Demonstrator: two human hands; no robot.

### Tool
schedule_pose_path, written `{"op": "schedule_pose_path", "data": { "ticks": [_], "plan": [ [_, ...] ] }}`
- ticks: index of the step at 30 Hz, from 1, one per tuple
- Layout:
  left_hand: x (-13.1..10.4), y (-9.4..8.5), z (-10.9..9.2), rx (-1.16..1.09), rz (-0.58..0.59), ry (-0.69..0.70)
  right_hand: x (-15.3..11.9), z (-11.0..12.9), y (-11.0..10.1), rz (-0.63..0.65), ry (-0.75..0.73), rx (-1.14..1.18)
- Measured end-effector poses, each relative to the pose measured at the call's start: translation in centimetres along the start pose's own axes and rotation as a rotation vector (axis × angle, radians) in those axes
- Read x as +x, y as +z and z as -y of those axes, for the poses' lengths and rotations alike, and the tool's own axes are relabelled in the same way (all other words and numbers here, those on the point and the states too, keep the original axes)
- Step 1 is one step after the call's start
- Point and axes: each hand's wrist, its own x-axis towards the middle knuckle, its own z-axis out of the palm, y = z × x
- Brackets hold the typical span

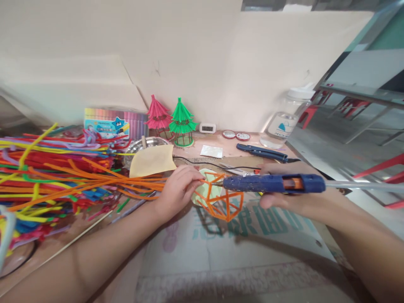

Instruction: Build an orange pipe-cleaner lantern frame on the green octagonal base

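My left hand [179,187] is closed, its thumb and fingertips pinching the upper left corner of an orange pipe-cleaner frame [227,216]. The frame has open, angular sides. My right hand [280,200] is wrapped round a blue hot glue gun [252,183], with a clear glue stick [356,185] jutting from its back. The gun's nozzle points left and meets the frame close to my left fingertips; whether it touches is hard to tell. Behind the frame lies a pale green disc [198,198]. Long orange pipe cleaners [126,182] stretch leftward from behind my left hand.
Bundles of coloured pipe cleaners [63,168] cover the left. At the back stand a pink pagoda [158,115], a green pagoda [183,124], a small clock [207,128] and a water bottle [282,122]. A blue cutter [261,153] and black cord [202,161] lie beyond my hands.
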Motion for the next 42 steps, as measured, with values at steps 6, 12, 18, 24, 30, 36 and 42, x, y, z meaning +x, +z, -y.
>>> {"op": "schedule_pose_path", "data": {
  "ticks": [6, 12, 18, 24, 30, 36, 42],
  "plan": [
    [-0.1, 0.1, 0.0, -0.008, 0.007, -0.002, 0.1, -0.7, 0.0, 0.024, -0.033, -0.016],
    [-0.1, 0.1, 0.1, -0.009, -0.001, 0.009, 0.3, 0.0, 0.0, -0.026, -0.030, 0.000],
    [-0.2, 0.1, 0.2, -0.005, 0.000, 0.003, 0.5, 0.6, -0.1, 0.024, -0.029, 0.053],
    [-0.2, 0.1, 0.2, -0.014, -0.005, 0.005, 0.3, 1.1, 0.0, -0.005, 0.005, 0.036],
    [-0.2, 0.0, 0.2, -0.017, -0.004, -0.004, 0.1, 0.9, 0.0, 0.021, -0.001, -0.027],
    [-0.2, 0.0, 0.1, -0.010, 0.004, -0.011, 0.4, 1.7, -0.1, -0.008, -0.001, -0.039],
    [-0.1, 0.0, 0.0, -0.035, -0.014, -0.043, 0.3, 1.3, -0.3, 0.024, 0.011, 0.006]
  ]
}}
